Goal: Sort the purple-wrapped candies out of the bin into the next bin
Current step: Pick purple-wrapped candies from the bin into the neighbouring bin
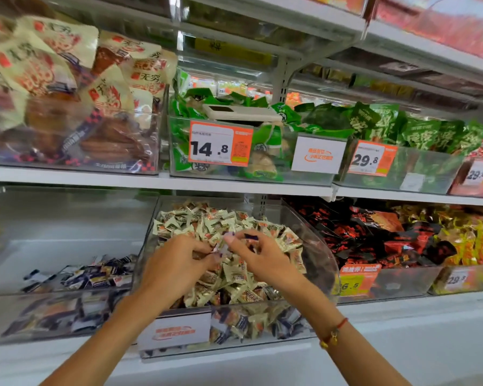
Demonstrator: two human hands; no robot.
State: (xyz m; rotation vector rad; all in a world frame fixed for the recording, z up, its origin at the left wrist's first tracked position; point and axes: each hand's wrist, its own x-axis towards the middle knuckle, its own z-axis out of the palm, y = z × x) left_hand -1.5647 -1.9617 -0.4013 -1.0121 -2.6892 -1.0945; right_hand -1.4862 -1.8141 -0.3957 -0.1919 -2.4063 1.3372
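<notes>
A clear bin (322,263) on the lower shelf is heaped with cream and green wrapped candies (207,221). Both my hands are over the heap. My right hand (262,254) has its fingers curled round a purple-wrapped candy (252,237). My left hand (176,263) pinches another purple-wrapped candy (220,250) between the two hands. The bin to the left (67,218) holds a low pile of purple-wrapped candies (95,274) near its front.
To the right stand bins of black and red snack packs (374,235) and yellow packs (474,240). The upper shelf (151,182) overhangs the bins, with price tags (219,143) and green packs (374,123). A white label (176,330) hangs on the candy bin's front.
</notes>
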